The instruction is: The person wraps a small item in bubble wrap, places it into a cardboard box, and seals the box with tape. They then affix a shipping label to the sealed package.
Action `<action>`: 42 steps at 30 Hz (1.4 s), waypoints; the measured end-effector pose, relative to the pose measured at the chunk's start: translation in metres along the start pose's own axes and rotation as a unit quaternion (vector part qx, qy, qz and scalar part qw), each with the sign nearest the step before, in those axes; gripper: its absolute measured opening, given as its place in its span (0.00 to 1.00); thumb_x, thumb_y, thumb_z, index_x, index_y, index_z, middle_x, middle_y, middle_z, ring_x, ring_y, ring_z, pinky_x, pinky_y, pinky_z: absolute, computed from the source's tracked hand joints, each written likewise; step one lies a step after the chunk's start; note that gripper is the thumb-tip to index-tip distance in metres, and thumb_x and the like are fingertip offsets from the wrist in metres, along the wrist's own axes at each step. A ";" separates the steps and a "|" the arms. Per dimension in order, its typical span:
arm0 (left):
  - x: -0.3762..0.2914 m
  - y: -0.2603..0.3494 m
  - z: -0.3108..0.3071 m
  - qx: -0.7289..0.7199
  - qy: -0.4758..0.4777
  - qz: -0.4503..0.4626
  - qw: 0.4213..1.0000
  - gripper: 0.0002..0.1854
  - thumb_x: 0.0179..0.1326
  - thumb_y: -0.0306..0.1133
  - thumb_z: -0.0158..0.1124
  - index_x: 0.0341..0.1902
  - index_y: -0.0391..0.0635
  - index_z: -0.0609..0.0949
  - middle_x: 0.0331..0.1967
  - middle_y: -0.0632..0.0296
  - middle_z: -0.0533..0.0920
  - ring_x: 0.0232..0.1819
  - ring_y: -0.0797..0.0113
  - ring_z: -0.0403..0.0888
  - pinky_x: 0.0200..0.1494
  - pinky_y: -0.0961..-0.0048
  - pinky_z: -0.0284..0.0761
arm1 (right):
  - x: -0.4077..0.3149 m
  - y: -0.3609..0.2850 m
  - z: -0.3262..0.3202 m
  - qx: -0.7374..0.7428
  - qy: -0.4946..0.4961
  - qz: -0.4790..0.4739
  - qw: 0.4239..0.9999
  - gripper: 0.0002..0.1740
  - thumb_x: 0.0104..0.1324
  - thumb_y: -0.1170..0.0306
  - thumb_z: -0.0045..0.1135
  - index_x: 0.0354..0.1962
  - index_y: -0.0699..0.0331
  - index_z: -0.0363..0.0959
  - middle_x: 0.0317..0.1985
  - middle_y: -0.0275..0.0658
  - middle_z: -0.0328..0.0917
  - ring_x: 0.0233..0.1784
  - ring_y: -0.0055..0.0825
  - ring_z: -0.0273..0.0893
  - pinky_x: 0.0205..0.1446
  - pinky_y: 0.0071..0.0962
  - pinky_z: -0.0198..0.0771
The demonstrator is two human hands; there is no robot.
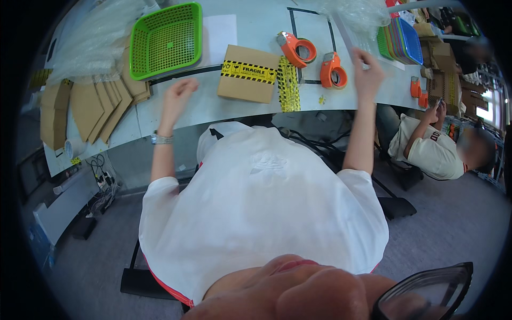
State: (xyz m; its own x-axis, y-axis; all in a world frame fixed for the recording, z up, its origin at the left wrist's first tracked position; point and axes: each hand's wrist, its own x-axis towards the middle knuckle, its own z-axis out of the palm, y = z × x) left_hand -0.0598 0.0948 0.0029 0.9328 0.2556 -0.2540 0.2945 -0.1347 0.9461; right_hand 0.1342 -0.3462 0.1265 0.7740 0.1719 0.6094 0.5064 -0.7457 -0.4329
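My left hand (180,98), slightly blurred, is raised near the table's front edge with its fingers curled together and no object showing in it. My right hand (368,76) is up at the right, beside an orange tape dispenser (327,74); its fingers are bent, and whether they pinch something small is unclear. Between the hands lies a closed cardboard box (250,90) with a yellow-and-black fragile tape band (249,73) across its top. Right of the box, strips of the same tape (289,86) stick to the table. A second orange tape dispenser (294,48) stands behind them.
A green plastic basket (166,74) sits behind my left hand. Flattened cardboard boxes (86,108) and bubble wrap (88,44) cover the table's left end. Stacked coloured baskets (410,40) stand at right. Another person (430,146) sits beyond my right arm. Cables (102,180) hang below the table.
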 end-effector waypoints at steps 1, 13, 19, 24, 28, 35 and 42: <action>0.002 -0.010 0.017 -0.007 -0.024 -0.023 0.999 0.22 0.73 0.42 0.58 0.59 0.36 0.79 0.54 0.53 0.84 0.55 0.67 0.81 0.61 0.70 0.73 | -0.018 -0.010 0.025 0.048 -0.023 -0.038 0.998 0.06 0.61 0.72 0.63 0.36 0.64 0.84 0.35 0.40 0.86 0.34 0.31 0.83 0.39 0.26 0.75; 0.046 -0.009 0.102 -0.078 -0.090 -0.005 0.993 0.34 0.77 0.43 0.48 0.77 0.36 0.55 0.77 0.51 0.59 0.78 0.62 0.54 0.76 0.69 0.49 | -0.155 -0.077 0.120 0.159 -0.129 0.050 0.978 0.26 0.68 0.71 0.59 0.63 0.62 0.70 0.63 0.44 0.74 0.68 0.41 0.71 0.71 0.38 0.61; 0.014 -0.021 0.122 -0.105 -0.079 0.046 0.990 0.34 0.78 0.34 0.43 0.79 0.37 0.44 0.80 0.47 0.48 0.80 0.60 0.46 0.77 0.70 0.47 | -0.173 -0.063 0.137 0.386 -0.187 0.292 0.855 0.31 0.75 0.73 0.49 0.72 0.68 0.53 0.68 0.44 0.66 0.66 0.25 0.68 0.67 0.25 0.64; -0.005 -0.027 0.133 -0.108 -0.080 0.068 0.989 0.33 0.77 0.30 0.39 0.79 0.38 0.42 0.80 0.46 0.45 0.81 0.58 0.44 0.77 0.69 0.45 | -0.174 -0.055 0.128 0.339 -0.194 0.232 0.891 0.28 0.74 0.73 0.50 0.70 0.64 0.60 0.68 0.51 0.66 0.71 0.33 0.65 0.70 0.29 0.62; -0.007 -0.027 0.131 -0.055 -0.055 0.099 0.992 0.32 0.76 0.31 0.41 0.80 0.42 0.46 0.80 0.44 0.46 0.80 0.51 0.48 0.77 0.65 0.49 | -0.168 -0.054 0.116 0.346 -0.238 0.265 0.868 0.25 0.74 0.72 0.50 0.68 0.61 0.64 0.70 0.54 0.64 0.75 0.38 0.62 0.73 0.32 0.58; 0.003 -0.019 0.106 0.150 -0.089 0.175 0.969 0.30 0.71 0.36 0.52 0.76 0.56 0.63 0.71 0.40 0.62 0.74 0.42 0.61 0.69 0.56 0.67 | -0.161 -0.053 0.110 0.316 -0.262 0.245 0.878 0.26 0.74 0.71 0.50 0.68 0.62 0.63 0.69 0.51 0.66 0.70 0.36 0.67 0.66 0.32 0.68; 0.005 -0.014 0.102 0.158 -0.093 0.192 0.964 0.32 0.68 0.39 0.57 0.75 0.57 0.65 0.70 0.41 0.64 0.71 0.44 0.66 0.65 0.57 0.72 | -0.160 -0.051 0.106 0.331 -0.271 0.252 0.868 0.25 0.74 0.70 0.50 0.67 0.62 0.64 0.66 0.48 0.69 0.65 0.33 0.71 0.62 0.34 0.73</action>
State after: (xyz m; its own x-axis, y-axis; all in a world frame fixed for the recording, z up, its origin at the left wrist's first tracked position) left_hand -0.0387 0.0007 -0.0320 0.9981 -0.0433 0.0439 -0.0592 -0.4785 0.8761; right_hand 0.0251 -0.2672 -0.0191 0.9348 0.3428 -0.0934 0.0192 -0.3112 -0.9501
